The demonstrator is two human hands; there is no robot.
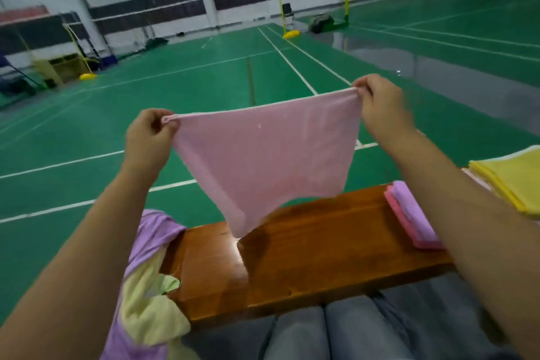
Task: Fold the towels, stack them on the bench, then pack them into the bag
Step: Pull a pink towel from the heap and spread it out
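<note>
Both hands are up and apart: the left hand (150,133) and right hand (377,101) each pinch a top corner of a soft pink towel (263,161), stretched taut, its tip dangling over the glossy wooden bench (306,257). Folded towels (409,213) sit right; a crumpled pile (149,280) lies left.

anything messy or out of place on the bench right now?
Mostly tidy. The one untidy spot: a crumpled heap of purple and pale yellow towels slumps over the bench's left end, partly hanging off the edge. The folded stack on the right sits neatly.
</note>
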